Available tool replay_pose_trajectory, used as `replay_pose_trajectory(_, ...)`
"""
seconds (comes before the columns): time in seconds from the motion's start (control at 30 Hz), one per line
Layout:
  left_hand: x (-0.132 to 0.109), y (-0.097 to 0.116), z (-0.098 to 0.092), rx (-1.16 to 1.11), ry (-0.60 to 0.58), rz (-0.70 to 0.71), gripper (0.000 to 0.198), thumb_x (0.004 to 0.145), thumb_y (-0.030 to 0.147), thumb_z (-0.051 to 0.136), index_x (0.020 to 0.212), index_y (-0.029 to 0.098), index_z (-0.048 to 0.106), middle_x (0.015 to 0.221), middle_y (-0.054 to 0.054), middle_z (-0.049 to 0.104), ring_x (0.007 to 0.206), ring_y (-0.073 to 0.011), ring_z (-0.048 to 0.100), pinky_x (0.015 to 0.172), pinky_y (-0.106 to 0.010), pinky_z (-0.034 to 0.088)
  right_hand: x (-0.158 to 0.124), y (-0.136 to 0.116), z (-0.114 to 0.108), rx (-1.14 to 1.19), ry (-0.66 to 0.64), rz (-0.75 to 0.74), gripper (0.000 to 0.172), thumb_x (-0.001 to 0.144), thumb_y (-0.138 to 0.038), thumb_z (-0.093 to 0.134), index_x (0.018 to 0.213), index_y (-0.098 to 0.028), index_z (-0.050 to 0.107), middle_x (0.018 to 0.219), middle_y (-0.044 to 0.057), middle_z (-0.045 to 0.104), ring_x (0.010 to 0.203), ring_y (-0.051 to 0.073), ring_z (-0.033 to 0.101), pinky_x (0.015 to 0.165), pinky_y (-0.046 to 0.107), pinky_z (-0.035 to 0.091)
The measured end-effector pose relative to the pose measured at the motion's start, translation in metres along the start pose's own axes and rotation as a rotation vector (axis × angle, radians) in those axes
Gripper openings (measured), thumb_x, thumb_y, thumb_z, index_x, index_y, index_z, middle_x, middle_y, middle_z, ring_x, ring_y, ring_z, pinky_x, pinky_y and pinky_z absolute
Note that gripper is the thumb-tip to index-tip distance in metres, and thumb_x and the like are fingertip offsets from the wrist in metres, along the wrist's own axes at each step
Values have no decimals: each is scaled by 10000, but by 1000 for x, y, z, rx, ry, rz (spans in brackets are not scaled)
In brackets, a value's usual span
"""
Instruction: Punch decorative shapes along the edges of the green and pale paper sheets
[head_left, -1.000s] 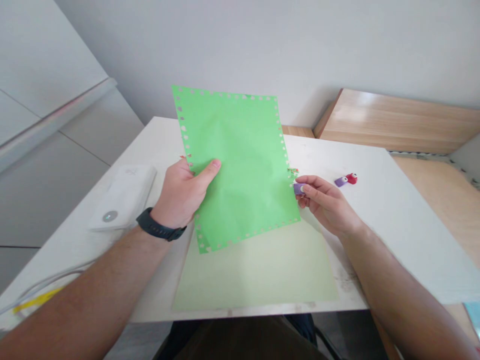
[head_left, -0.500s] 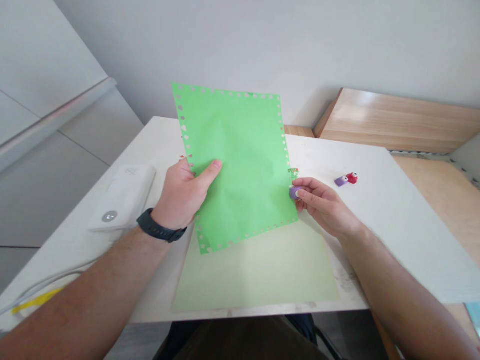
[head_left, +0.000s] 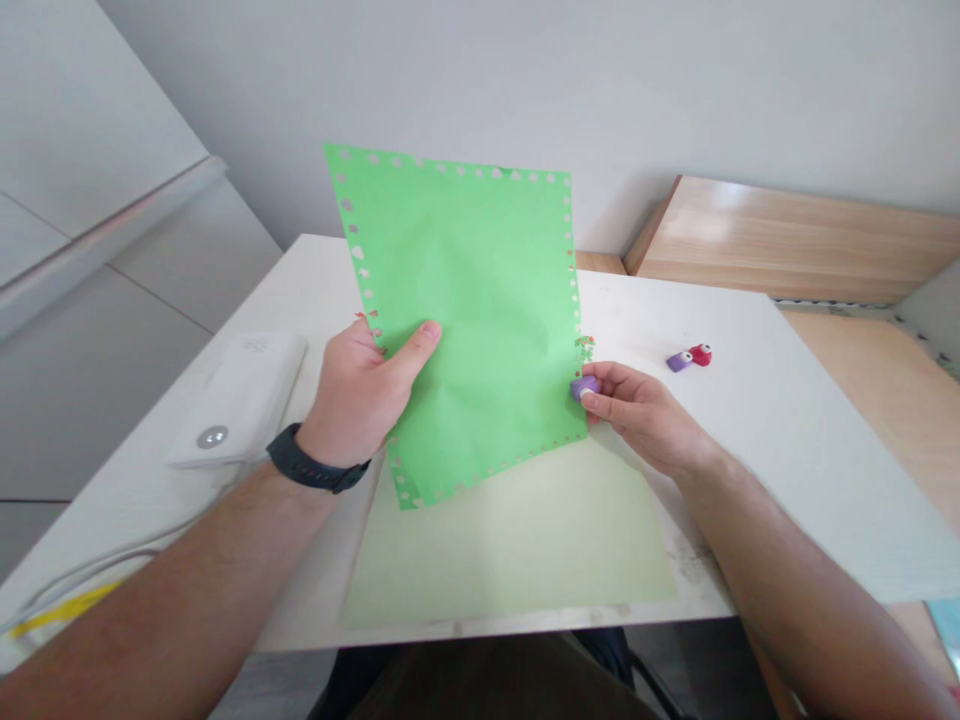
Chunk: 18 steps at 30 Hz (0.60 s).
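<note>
Green paper sheet (head_left: 457,270) stands raised above the table in front of us, tilted, with small punched shapes running along its edges. We judge it light and soft, thin enough to bow and crease, and a few faint wrinkles cross its middle. The punched border looks like the fragile part, likely to tear where the holes sit close together, so we would take hold of the solid paper just inside it. Our left hand (head_left: 358,398) grasps the lower left side, thumb pressed on the front and fingers hidden behind. Our right hand (head_left: 637,412) is closed around a small purple craft punch (head_left: 585,388), which sits at the sheet's right edge near the lower corner. We cannot tell whether the paper is inside the punch's slot. Below the raised sheet, a pale green sheet (head_left: 510,550) lies on a white table (head_left: 757,450). To the right, a second purple punch (head_left: 679,361) sits against a red punch (head_left: 701,354). To the left lies a flat white device (head_left: 236,400) with a round button.
</note>
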<state>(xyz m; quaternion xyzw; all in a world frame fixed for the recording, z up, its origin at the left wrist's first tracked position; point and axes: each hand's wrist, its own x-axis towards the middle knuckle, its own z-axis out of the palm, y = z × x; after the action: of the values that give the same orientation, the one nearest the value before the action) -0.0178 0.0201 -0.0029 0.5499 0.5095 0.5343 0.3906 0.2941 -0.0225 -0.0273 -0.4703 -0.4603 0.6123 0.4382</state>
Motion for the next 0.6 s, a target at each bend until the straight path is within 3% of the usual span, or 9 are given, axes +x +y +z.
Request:
replay_pose_trajectory(0.23, -2, 3, 1, 12, 4, -5, 446, 880, 569, 780, 1232, 295, 779, 1309, -34, 769, 1214, -324, 720, 1098, -542, 595, -2, -3, 2, -2, 0, 21, 381, 816, -339, 902, 1141, -239, 730, 898, -4, 679, 738, 134, 560, 673, 289, 431)
replay_pose_trajectory(0.6, -2, 1, 1, 16, 10, 19, 427, 879, 535, 791, 1226, 285, 782, 1314, -48, 768, 1224, -339, 717, 1093, -543, 596, -3, -3, 2, 18, -11, 4, 353, 827, -305, 897, 1145, -247, 755, 945, 1, 696, 786, 139, 569, 717, 293, 437)
